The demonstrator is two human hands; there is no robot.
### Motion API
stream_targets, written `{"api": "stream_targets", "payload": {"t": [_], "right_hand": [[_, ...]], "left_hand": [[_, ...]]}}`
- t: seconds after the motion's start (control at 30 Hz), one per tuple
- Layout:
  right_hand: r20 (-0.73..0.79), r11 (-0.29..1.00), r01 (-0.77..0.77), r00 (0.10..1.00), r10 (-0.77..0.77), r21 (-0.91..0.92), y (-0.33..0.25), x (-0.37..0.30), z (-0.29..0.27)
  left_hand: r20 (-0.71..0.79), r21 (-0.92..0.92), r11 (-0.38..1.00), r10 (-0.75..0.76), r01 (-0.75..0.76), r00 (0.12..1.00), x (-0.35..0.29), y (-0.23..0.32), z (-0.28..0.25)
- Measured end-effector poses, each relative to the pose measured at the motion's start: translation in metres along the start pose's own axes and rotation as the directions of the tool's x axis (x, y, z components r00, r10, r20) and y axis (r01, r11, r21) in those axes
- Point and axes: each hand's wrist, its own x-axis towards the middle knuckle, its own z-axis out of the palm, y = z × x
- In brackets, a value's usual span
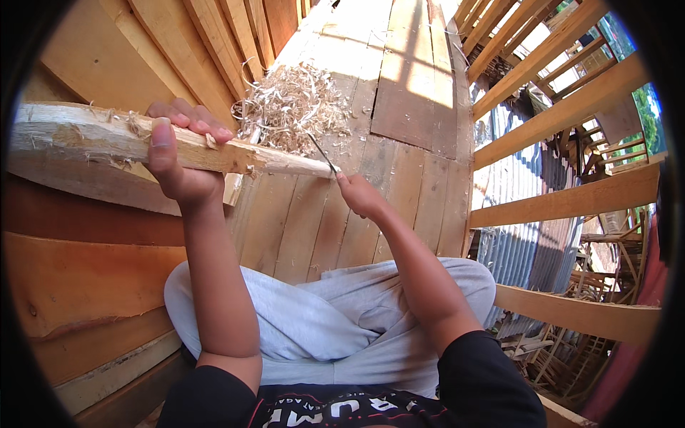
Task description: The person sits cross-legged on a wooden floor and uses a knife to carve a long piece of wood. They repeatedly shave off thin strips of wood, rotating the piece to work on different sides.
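Note:
A long pale piece of wood (78, 139) with a rough, partly shaved surface runs from the left edge toward the middle, tapering to a thin end on the right. My left hand (182, 157) wraps round it, thumb on the near side and fingers over the far side. In my closed right hand (360, 194) is a knife, its handle mostly hidden by my fingers. The narrow dark blade (321, 152) points far left and crosses at the wood's thin tip; whether its edge bites in cannot be told. Small curls of wood cling to the piece.
Beyond my hands, a heap of curly wood shavings (296, 100) lies on the plank floor (314, 221). Boards (93, 278) line the left side. Along the right runs a slatted wooden railing (571, 203), with corrugated metal sheets (524, 164) behind it. My crossed legs are below.

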Motion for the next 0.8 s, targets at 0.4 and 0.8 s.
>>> {"api": "stream_targets", "payload": {"t": [0.4,0.8], "right_hand": [[-0.07,0.999,-0.04,0.997,0.04,0.01,-0.008,-0.008,0.002],[-0.007,0.978,-0.207,0.978,0.207,-0.001,0.0,-0.008,-0.007]], "left_hand": [[-0.079,0.054,0.998,-0.015,0.019,0.997,0.001,-0.001,0.008],[0.077,-0.043,0.998,0.053,-0.05,0.996,-0.006,-0.002,0.02]]}}
